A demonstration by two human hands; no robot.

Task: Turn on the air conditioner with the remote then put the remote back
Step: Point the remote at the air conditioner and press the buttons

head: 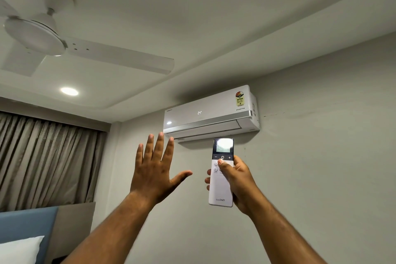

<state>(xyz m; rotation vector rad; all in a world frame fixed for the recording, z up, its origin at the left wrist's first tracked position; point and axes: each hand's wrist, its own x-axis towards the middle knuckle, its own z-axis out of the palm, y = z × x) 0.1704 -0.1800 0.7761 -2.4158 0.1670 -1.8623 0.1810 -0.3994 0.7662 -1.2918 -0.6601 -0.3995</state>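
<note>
A white air conditioner [211,112] hangs high on the wall, its front panel lit with "24°". My right hand [237,180] grips a slim white remote [221,191] upright just below the unit, thumb resting beside the buttons under the power key. The remote's small screen glows at its top end. My left hand [155,169] is raised to the left of the remote, palm forward, fingers spread, holding nothing.
A white ceiling fan [42,36] hangs at upper left, with a round ceiling light [69,91] below it. Striped curtains [47,161] cover the left wall. A blue headboard [25,227] and a white pillow [19,251] sit at lower left.
</note>
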